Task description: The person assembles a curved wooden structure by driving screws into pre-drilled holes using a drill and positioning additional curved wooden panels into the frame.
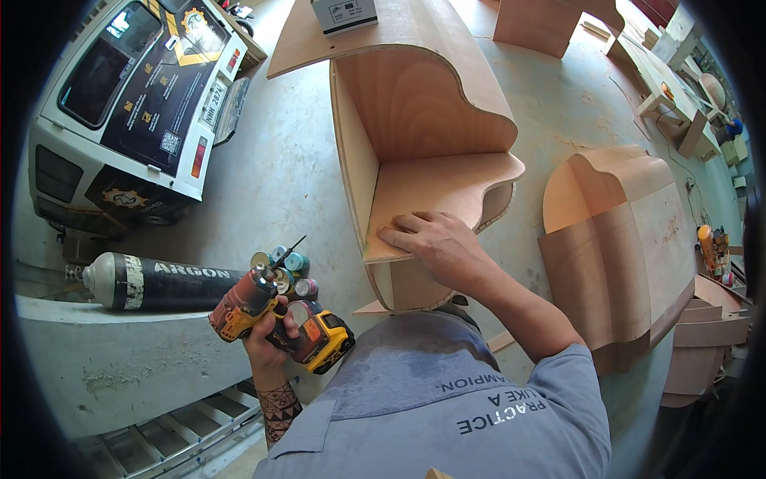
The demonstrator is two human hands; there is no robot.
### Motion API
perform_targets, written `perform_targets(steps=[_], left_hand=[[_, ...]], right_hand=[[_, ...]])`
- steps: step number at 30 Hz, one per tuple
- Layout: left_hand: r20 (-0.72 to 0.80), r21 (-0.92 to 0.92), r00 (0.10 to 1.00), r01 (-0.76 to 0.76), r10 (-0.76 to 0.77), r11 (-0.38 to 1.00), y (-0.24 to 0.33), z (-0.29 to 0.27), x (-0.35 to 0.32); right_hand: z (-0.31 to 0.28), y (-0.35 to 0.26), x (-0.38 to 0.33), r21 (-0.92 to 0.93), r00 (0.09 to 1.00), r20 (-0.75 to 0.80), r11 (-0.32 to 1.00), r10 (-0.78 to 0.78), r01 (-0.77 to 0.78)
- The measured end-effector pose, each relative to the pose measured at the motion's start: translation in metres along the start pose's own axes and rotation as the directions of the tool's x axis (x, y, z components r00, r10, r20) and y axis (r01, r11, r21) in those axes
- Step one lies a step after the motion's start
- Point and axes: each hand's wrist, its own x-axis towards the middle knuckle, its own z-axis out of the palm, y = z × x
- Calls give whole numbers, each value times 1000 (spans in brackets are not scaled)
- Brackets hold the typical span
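Observation:
A yellow and black cordless drill point(279, 315) with a long thin bit is in my left hand point(271, 331), whose fingers wrap round its grip. The bit points up and to the right, apart from the wood. My right hand point(435, 239) lies with fingers spread on the lower panel point(423, 188) of a curved plywood cabinet point(431, 104), near its front corner. That panel has a wavy outer edge, and a thin upright side point(351, 152) meets it on the left. A small cardboard box point(345, 14) rests on top of the cabinet.
Several spray cans point(295, 267) stand beyond the drill, near a dark gas cylinder point(171, 281) on a concrete ledge point(159, 351). A van point(136, 96) is parked at far left. Another curved plywood piece point(618, 247) stands on the right; a workbench point(662, 80) is behind it.

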Motion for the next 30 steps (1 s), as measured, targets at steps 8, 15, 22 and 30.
perform_targets(steps=[8,15,22,30], left_hand=[[-22,67,999,29,-28,997,1,7,8],[166,103,971,158,-174,982,-11,-10,35],[247,64,920,297,-303,953,-29,-25,64],[336,39,867,378,-368,925,-40,-28,87]], right_hand=[[-1,-7,5,-5,1000,-23,1000,-17,17],[1,-9,7,-59,999,-38,998,-3,0],[-3,-15,13,-104,998,29,994,48,-45],[-7,-21,16,-113,996,42,991,82,-77]])
